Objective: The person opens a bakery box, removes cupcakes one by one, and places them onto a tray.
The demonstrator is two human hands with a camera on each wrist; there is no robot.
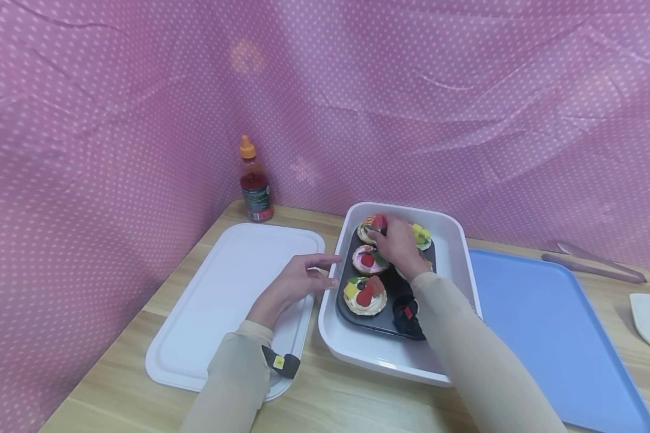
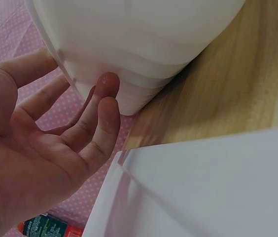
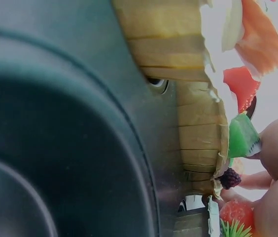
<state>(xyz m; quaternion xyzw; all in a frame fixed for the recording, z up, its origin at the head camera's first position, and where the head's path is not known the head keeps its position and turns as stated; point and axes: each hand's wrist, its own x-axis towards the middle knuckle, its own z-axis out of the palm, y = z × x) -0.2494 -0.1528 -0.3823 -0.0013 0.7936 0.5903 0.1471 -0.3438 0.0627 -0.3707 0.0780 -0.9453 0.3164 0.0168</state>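
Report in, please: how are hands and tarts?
Left hand at left rim of white tub. Right hand over back-left tart, grip unclear. Pink-creamed tart close by; no obstruction visible.

At twelve o'clock in the head view, the polka-dot curtain (image 1: 357, 108) looked like creased cloth with a soft sheen. At six, the table (image 1: 314, 403) showed smooth wood grain. The white bin (image 1: 390, 364), between four and five, looked like glossy plastic; the white tray (image 1: 244, 288) toward eight and the blue tray (image 1: 541, 337) at four seemed smooth, duller plastic. At ten, the sauce bottle (image 1: 256, 189) looked shiny and see-through. The dark pan (image 1: 376, 320) seemed smooth, faintly lustrous metal, the tart cups (image 3: 203, 133) pleated and papery, the sleeves (image 1: 476, 349) matt cloth.
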